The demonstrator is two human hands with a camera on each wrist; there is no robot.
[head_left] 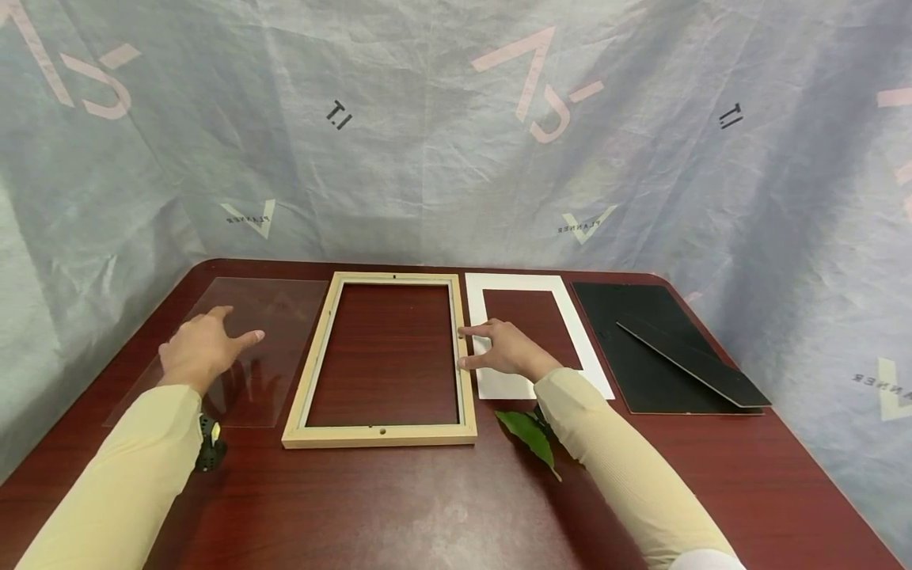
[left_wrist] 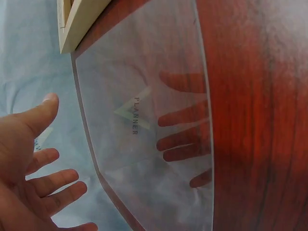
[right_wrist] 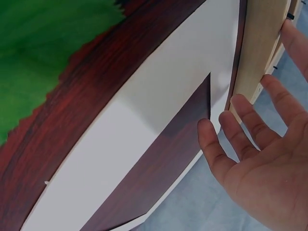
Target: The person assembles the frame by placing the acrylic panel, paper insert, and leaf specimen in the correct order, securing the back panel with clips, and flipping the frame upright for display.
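My left hand (head_left: 203, 348) hovers with spread fingers over a clear transparent sheet (head_left: 285, 317) at the table's left, and its reflection shows in the sheet. It holds nothing. Beside the sheet lies a pale wooden picture frame (head_left: 381, 436), its opening showing bare table. My right hand (head_left: 502, 347) reaches over the white mat (head_left: 513, 282) to the frame's right side. Its fingers are extended; in the right wrist view, the fingertips (right_wrist: 269, 81) are at the frame's wooden edge, and at least one seems to touch it.
A green leaf (head_left: 529, 434) lies below the mat, partly under the right forearm. On the right is a black backing board (head_left: 613, 317) with a raised stand flap (head_left: 701, 364). The dark red table (head_left: 399, 507) meets a printed grey curtain (head_left: 427, 174) behind.
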